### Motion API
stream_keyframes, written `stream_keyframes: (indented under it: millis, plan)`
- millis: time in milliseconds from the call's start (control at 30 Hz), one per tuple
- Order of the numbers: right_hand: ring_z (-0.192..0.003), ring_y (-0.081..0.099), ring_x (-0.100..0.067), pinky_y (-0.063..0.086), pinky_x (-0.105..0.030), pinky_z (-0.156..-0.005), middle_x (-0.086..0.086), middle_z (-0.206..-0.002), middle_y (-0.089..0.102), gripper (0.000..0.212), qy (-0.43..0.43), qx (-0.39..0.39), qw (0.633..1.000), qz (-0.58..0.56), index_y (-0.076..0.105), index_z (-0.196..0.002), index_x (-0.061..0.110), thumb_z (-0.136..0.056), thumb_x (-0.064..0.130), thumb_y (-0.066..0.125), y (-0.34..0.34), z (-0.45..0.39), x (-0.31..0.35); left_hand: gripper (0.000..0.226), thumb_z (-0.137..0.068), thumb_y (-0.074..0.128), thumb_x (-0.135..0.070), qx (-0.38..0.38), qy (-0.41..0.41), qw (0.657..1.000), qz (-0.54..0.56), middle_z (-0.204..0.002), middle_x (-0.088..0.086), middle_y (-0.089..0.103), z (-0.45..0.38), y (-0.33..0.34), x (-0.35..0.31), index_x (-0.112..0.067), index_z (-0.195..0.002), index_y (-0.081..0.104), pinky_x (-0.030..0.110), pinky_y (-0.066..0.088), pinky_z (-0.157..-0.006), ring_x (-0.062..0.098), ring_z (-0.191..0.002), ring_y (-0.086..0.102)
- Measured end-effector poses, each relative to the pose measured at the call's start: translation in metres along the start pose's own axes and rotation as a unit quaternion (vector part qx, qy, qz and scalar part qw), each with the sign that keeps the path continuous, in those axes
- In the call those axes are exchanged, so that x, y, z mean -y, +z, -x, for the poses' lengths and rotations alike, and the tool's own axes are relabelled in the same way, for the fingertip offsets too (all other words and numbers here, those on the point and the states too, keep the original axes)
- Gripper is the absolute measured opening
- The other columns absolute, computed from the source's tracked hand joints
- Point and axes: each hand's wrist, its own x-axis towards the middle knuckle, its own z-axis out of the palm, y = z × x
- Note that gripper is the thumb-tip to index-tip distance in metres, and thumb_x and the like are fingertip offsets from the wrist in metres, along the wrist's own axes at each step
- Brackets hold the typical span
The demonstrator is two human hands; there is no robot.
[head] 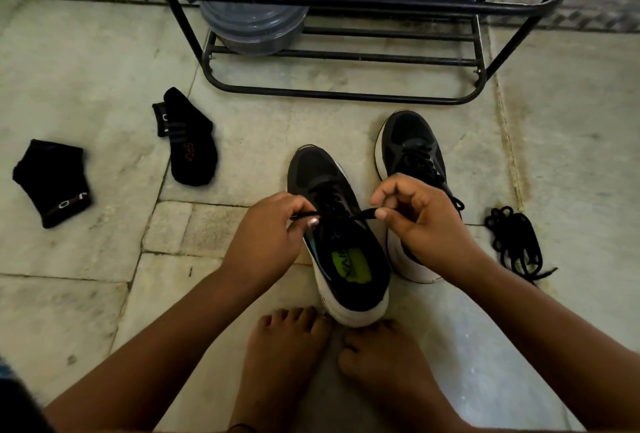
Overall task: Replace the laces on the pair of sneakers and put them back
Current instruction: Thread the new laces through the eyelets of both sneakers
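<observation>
Two black sneakers with white soles stand on the stone floor. The nearer sneaker (341, 252) points away from me, its green insole showing. My left hand (266, 235) pinches one end of its black lace (341, 216) and my right hand (419, 221) pinches the other end, so the lace is stretched taut across the shoe's opening. The second sneaker (412, 155) stands to the right and a little further off, laced, with my right hand covering its heel part. A loose bundle of black lace (516, 245) lies on the floor to the right.
A black metal shoe rack (346, 93) stands ahead, with a grey lidded plastic container (254, 4) on its low shelf. Two black socks (188, 141) (52, 183) lie on the floor to the left. My bare feet (287, 360) touch the near sneaker's heel.
</observation>
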Motion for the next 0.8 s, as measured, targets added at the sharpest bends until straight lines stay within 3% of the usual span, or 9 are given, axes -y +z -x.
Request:
stream_keyframes:
  millis: [167, 400, 533, 633, 733, 800]
  plan:
    - [-0.058, 0.046, -0.003, 0.038, -0.012, -0.063, 0.011, -0.06, 0.05, 0.023, 0.025, 0.0, 1.0, -0.001, 0.057, -0.079, 0.018, -0.085, -0.004, 0.06, -0.003, 0.004, -0.006, 0.006, -0.088, 0.063, -0.017, 0.004, -0.014, 1.0, -0.022, -0.081, -0.006, 0.059, 0.003, 0.003, -0.003, -0.014, -0.085, 0.067, 0.018, 0.032, -0.065, 0.01, -0.078, 0.053]
    - [-0.058, 0.041, -0.005, 0.037, -0.016, -0.061, 0.008, -0.06, 0.046, 0.027, 0.034, -0.004, 0.999, 0.0, 0.052, -0.075, 0.019, -0.086, -0.005, 0.057, -0.003, 0.004, -0.007, 0.008, -0.09, 0.06, -0.021, -0.002, -0.024, 0.998, -0.061, -0.079, -0.009, 0.054, 0.005, 0.004, 0.003, -0.015, -0.086, 0.065, 0.024, 0.033, -0.069, 0.012, -0.079, 0.049]
    - [-0.056, 0.042, -0.003, 0.039, -0.012, -0.061, 0.006, -0.061, 0.045, 0.021, 0.046, 0.006, 0.998, 0.039, 0.055, -0.088, 0.02, -0.087, -0.001, 0.058, -0.004, 0.001, -0.003, 0.008, -0.09, 0.06, -0.02, 0.001, -0.025, 0.999, -0.04, -0.083, -0.006, 0.056, 0.002, 0.005, 0.0, -0.014, -0.088, 0.065, 0.022, 0.036, -0.069, 0.013, -0.081, 0.055]
    - [-0.062, 0.051, -0.002, 0.041, -0.009, -0.063, 0.007, -0.069, 0.055, 0.021, 0.052, 0.021, 0.996, 0.065, 0.056, -0.102, 0.023, -0.087, 0.011, 0.064, -0.01, 0.0, 0.001, 0.023, -0.093, 0.054, -0.031, 0.022, -0.086, 0.996, -0.026, -0.105, -0.002, 0.06, 0.006, 0.007, 0.0, -0.016, -0.109, 0.061, 0.022, 0.04, -0.076, 0.013, -0.094, 0.058]
    - [-0.073, 0.056, -0.002, 0.046, -0.012, -0.067, 0.006, -0.085, 0.06, 0.023, 0.057, -0.09, 0.994, 0.025, 0.057, -0.1, 0.025, -0.085, 0.011, 0.065, -0.019, 0.001, 0.005, 0.06, -0.088, 0.051, -0.055, 0.107, -0.179, 0.977, -0.049, -0.12, 0.005, 0.058, 0.013, 0.008, 0.001, -0.01, -0.128, 0.047, 0.03, 0.047, -0.083, 0.02, -0.105, 0.058]
    - [-0.088, 0.055, -0.004, 0.046, -0.017, -0.076, 0.003, -0.101, 0.058, 0.03, 0.067, -0.187, 0.978, 0.056, 0.054, -0.103, 0.026, -0.083, 0.007, 0.066, -0.03, 0.0, 0.001, 0.07, -0.084, 0.052, -0.062, 0.173, -0.223, 0.958, -0.044, -0.112, 0.007, 0.062, 0.016, 0.012, -0.001, -0.007, -0.126, 0.048, 0.035, 0.05, -0.083, 0.022, -0.101, 0.06]
